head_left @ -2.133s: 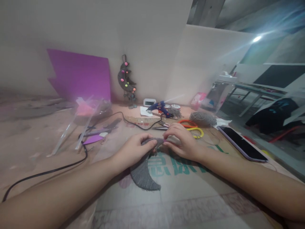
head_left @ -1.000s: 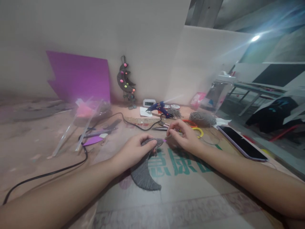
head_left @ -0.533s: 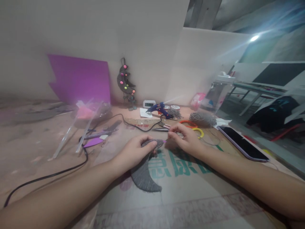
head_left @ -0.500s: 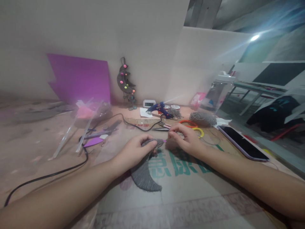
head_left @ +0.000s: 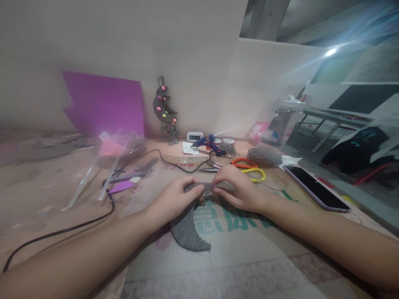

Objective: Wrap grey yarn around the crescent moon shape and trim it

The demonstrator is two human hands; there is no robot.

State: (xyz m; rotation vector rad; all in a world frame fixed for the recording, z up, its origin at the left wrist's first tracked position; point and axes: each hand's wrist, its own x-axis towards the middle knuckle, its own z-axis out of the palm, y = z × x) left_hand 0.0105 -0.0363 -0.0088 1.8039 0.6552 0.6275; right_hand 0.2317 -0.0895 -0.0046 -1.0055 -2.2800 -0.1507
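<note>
Right fingers have closed on the upper tip of a yarn-wrapped crescent

Nearest, the grey crescent [head_left: 188,232] lies low in the centre of the worktop [head_left: 56,191], its lower point curving to the right. The left hand [head_left: 174,199] pinches its upper part between thumb and fingers. The right hand [head_left: 241,189] has come in against the tip, thumb and forefinger nearly together – whether they grip a strand, I cannot tell. Both hands are now at the upper end.

Just beyond are orange-handled scissors [head_left: 245,159] and a yellow handle [head_left: 264,176], with a smartphone [head_left: 314,187] to the right. Farther back sit a grey yarn ball [head_left: 263,157] and a blue glue gun [head_left: 212,143] – then, against the wall, a crescent ornament with coloured dots [head_left: 158,109].
</note>
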